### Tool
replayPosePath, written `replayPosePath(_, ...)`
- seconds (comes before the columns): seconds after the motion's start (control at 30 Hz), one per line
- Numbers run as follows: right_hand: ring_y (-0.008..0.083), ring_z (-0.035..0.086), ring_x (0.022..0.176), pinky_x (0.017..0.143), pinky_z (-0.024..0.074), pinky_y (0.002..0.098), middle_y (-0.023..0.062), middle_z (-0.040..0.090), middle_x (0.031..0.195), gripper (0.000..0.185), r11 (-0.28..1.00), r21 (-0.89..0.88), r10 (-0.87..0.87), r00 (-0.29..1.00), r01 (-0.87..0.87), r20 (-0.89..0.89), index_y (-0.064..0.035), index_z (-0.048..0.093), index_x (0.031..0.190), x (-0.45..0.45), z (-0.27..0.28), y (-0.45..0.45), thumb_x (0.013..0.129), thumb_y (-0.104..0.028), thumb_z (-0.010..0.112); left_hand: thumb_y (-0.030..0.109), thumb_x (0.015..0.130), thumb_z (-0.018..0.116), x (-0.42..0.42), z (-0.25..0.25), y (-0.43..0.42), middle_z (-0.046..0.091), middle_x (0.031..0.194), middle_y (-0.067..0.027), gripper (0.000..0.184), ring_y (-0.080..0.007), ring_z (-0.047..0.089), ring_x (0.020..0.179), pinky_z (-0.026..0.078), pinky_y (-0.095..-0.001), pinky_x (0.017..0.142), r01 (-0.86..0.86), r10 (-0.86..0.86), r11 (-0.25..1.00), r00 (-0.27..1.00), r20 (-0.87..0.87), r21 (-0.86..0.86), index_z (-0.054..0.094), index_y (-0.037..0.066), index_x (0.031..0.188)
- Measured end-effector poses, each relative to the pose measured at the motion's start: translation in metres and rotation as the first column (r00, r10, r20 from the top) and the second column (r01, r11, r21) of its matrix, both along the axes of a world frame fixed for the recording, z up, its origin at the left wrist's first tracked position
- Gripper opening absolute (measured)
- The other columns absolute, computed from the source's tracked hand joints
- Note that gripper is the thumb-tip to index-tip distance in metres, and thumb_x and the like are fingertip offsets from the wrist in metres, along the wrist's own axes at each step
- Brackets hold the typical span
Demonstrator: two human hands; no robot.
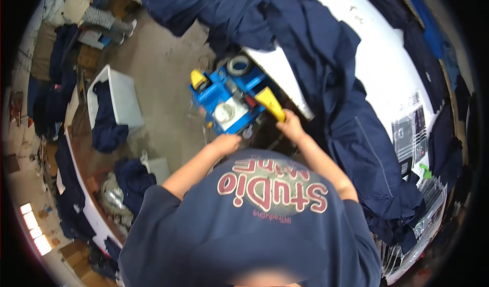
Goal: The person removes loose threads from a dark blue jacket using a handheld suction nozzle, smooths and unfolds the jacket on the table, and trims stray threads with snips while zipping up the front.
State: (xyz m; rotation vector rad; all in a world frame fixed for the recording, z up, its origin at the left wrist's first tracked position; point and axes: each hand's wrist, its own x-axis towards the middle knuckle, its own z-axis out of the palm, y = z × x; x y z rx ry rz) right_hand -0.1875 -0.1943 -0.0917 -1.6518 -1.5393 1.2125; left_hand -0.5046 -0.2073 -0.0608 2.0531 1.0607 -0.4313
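Workshop floor point(163, 50), yellow piece point(270, 104) in right fingers point(284, 121)

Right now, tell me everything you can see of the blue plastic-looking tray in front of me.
The blue plastic-looking tray has raised walls and compartments. A white panel with a pale round piece sits at its near side, a pale tape-like ring at its far end. It lies skewed, beside the white tabletop. Your left hand is at its near edge; your right hand holds a flat yellow piece by its right side. Its underside is hidden.
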Motion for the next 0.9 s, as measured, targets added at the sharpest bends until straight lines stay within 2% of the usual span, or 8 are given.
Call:
replayPosePath(0.13, 0.0390, 0.065, 0.114, 0.101, 0.0503, 0.0395, 0.0249, 0.067, 0.120, 0.060, 0.999, -0.021, -0.038, 0.997, 0.039, 0.062, 0.0030, 0.060, 0.131, -0.010, -0.012, 0.021, 0.073, -0.007, 0.072, 0.018, 0.094, 0.056, -0.023, -0.011, -0.002, 0.071, 0.116, -0.0199, 0.026, -0.0393, 0.069, 0.105, 0.055, -0.0496, 0.091, -0.018, 0.018, 1.000, 1.000, -0.020, -0.006, 0.069, 0.006, 0.113)
replayPosePath(0.3, 0.0401, 0.068, 0.108, 0.096, 0.0524, 0.0425, 0.0282, 0.070, 0.112, 0.057, 0.930, -0.353, -0.165, 0.975, 0.103, -0.150, -0.0005, 0.059, 0.135, -0.025, -0.021, 0.055, 0.079, -0.007, 0.067, 0.015, 0.091, 0.056, -0.018, -0.015, 0.008, 0.072, 0.107, -0.0213, 0.020, -0.0405, 0.069, 0.100, 0.055, -0.0513, 0.087, 0.001, -0.001, 1.000, 1.000, 0.014, -0.003, 0.068, 0.004, 0.103)
replayPosePath(0.43, 0.0435, 0.064, 0.116, 0.102, 0.0512, 0.0450, 0.0310, 0.065, 0.125, 0.061, 0.965, -0.260, 0.126, 0.939, -0.040, 0.320, 0.0071, 0.051, 0.140, -0.013, -0.069, 0.038, 0.086, -0.017, 0.066, 0.015, 0.091, 0.057, 0.004, -0.007, 0.031, 0.070, 0.111, -0.0229, 0.023, -0.0409, 0.068, 0.104, 0.054, -0.0509, 0.089, 0.080, -0.077, 0.997, 0.989, 0.130, -0.020, 0.067, 0.003, 0.108)
replayPosePath(0.53, 0.0421, 0.063, 0.119, 0.104, 0.0508, 0.0459, 0.0355, 0.061, 0.128, 0.080, 0.912, -0.409, 0.130, 0.923, 0.031, 0.361, 0.0147, 0.035, 0.145, -0.010, -0.027, -0.004, 0.087, -0.026, 0.071, 0.018, 0.097, 0.060, 0.043, 0.013, 0.049, 0.070, 0.120, -0.0211, 0.036, -0.0364, 0.068, 0.110, 0.054, -0.0420, 0.095, 0.164, -0.149, 0.983, 0.975, 0.165, -0.085, 0.064, 0.002, 0.129)
replayPosePath(0.63, 0.0390, 0.068, 0.111, 0.097, 0.0535, 0.0428, 0.0271, 0.071, 0.113, 0.055, 0.874, -0.465, 0.214, 0.970, -0.138, 0.114, 0.0031, 0.064, 0.127, 0.016, -0.043, -0.072, 0.087, -0.034, 0.072, 0.017, 0.099, 0.063, 0.088, -0.001, 0.051, 0.072, 0.119, -0.0166, 0.035, -0.0271, 0.070, 0.110, 0.054, -0.0361, 0.096, 0.160, -0.025, 0.925, 0.931, 0.365, -0.345, 0.063, 0.000, 0.130)
replayPosePath(0.77, 0.0307, 0.073, 0.098, 0.085, 0.0569, 0.0402, 0.0185, 0.075, 0.108, 0.038, 0.889, -0.406, -0.167, 0.975, 0.212, 0.145, -0.0004, 0.074, 0.109, 0.058, -0.057, -0.210, 0.090, -0.032, 0.070, 0.016, 0.102, 0.064, 0.167, 0.005, 0.047, 0.071, 0.125, -0.0126, 0.038, -0.0176, 0.066, 0.117, 0.051, -0.0315, 0.102, 0.314, -0.045, 0.738, 0.906, 0.420, -0.597, 0.060, -0.001, 0.136)
replayPosePath(0.83, 0.0252, 0.073, 0.095, 0.078, 0.0586, 0.0397, 0.0159, 0.075, 0.099, 0.037, 0.618, -0.677, -0.511, 0.859, 0.398, 0.039, 0.0004, 0.074, 0.107, 0.085, -0.044, -0.271, 0.090, -0.033, 0.069, 0.017, 0.101, 0.065, 0.200, 0.000, 0.035, 0.069, 0.129, -0.0115, 0.046, -0.0168, 0.064, 0.118, 0.050, -0.0297, 0.102, 0.260, 0.064, 0.524, 0.937, 0.342, -0.811, 0.054, -0.001, 0.142)
replayPosePath(0.9, 0.0224, 0.072, 0.093, 0.075, 0.0601, 0.0376, 0.0101, 0.072, 0.097, 0.032, 0.288, -0.764, -0.868, 0.495, 0.578, 0.047, -0.0017, 0.069, 0.115, 0.103, -0.038, -0.331, 0.096, -0.027, 0.063, 0.020, 0.099, 0.069, 0.229, 0.005, 0.021, 0.062, 0.141, -0.0125, 0.059, -0.0166, 0.060, 0.125, 0.048, -0.0278, 0.104, 0.146, 0.124, 0.371, 0.971, 0.205, -0.917, 0.045, 0.000, 0.149)
